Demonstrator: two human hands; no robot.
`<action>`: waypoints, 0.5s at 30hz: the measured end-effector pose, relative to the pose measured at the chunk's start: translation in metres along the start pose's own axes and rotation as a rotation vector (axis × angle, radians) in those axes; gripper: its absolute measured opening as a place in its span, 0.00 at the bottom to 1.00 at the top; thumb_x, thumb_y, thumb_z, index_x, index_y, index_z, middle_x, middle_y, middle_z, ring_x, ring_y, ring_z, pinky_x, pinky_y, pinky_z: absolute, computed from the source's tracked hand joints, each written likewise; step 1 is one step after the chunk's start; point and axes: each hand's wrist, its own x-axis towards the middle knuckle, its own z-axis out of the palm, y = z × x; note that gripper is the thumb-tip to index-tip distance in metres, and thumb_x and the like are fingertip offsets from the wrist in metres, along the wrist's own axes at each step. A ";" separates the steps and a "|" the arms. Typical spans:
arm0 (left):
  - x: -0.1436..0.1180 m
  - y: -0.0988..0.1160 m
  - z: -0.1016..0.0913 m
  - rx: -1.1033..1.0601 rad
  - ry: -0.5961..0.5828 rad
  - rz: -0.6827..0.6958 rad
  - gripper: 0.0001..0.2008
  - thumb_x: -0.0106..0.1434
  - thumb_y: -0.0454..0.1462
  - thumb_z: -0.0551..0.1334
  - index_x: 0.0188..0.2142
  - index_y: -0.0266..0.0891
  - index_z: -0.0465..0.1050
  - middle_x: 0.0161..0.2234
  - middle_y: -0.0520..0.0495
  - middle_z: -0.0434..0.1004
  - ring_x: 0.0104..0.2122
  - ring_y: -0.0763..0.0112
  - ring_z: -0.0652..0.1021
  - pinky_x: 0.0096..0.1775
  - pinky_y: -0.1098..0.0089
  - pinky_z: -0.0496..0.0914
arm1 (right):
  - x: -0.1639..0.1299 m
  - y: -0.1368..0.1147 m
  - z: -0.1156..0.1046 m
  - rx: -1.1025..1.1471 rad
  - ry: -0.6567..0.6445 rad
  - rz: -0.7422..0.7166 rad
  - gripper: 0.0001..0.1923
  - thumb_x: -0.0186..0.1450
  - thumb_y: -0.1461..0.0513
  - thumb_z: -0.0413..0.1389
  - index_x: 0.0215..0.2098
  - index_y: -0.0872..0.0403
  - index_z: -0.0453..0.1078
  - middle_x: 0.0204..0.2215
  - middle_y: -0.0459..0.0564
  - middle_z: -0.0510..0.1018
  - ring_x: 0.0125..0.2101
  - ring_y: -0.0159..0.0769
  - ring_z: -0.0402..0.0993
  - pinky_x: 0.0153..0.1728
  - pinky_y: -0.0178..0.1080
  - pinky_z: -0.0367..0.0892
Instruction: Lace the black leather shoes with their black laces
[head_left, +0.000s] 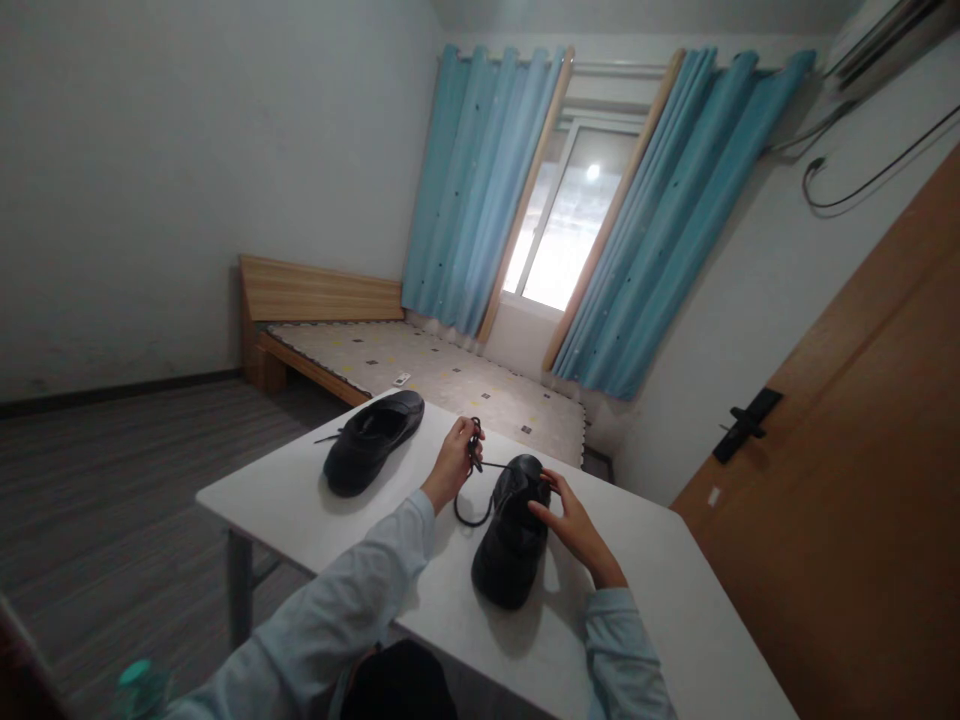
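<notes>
Two black shoes on the white desk [315, 500]. Nearer shoe [512, 535] lengthwise away from the body, toe far. Right hand [574, 525] resting fingers on its top; left hand [452, 465] pinching the lace [475, 450] up-left. Other shoe [373, 440] well left, untouched.
</notes>
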 end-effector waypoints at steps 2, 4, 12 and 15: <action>0.001 0.000 -0.002 0.086 0.004 0.047 0.16 0.57 0.46 0.61 0.29 0.39 0.58 0.27 0.55 0.65 0.18 0.84 0.64 0.17 0.82 0.57 | 0.000 0.000 0.000 0.000 -0.001 0.003 0.33 0.54 0.50 0.59 0.55 0.52 0.59 0.52 0.55 0.69 0.52 0.46 0.65 0.54 0.49 0.58; 0.003 0.001 -0.005 0.157 0.020 0.089 0.15 0.58 0.47 0.59 0.29 0.39 0.59 0.27 0.55 0.65 0.18 0.84 0.63 0.16 0.83 0.55 | 0.000 0.000 0.000 0.003 0.002 0.007 0.33 0.54 0.50 0.59 0.55 0.52 0.59 0.52 0.55 0.69 0.52 0.46 0.65 0.54 0.50 0.58; 0.003 0.012 -0.008 0.386 0.177 0.298 0.14 0.61 0.46 0.55 0.28 0.38 0.59 0.26 0.55 0.63 0.19 0.82 0.60 0.17 0.81 0.54 | -0.001 -0.001 -0.001 0.011 -0.004 0.029 0.33 0.54 0.50 0.59 0.55 0.52 0.59 0.52 0.56 0.69 0.53 0.47 0.64 0.54 0.50 0.58; -0.001 0.018 -0.007 0.545 0.247 0.408 0.13 0.63 0.44 0.53 0.28 0.38 0.61 0.24 0.55 0.61 0.20 0.80 0.61 0.20 0.80 0.56 | -0.001 -0.003 -0.002 0.013 -0.006 0.028 0.34 0.54 0.50 0.59 0.55 0.52 0.59 0.52 0.56 0.68 0.53 0.47 0.64 0.54 0.50 0.58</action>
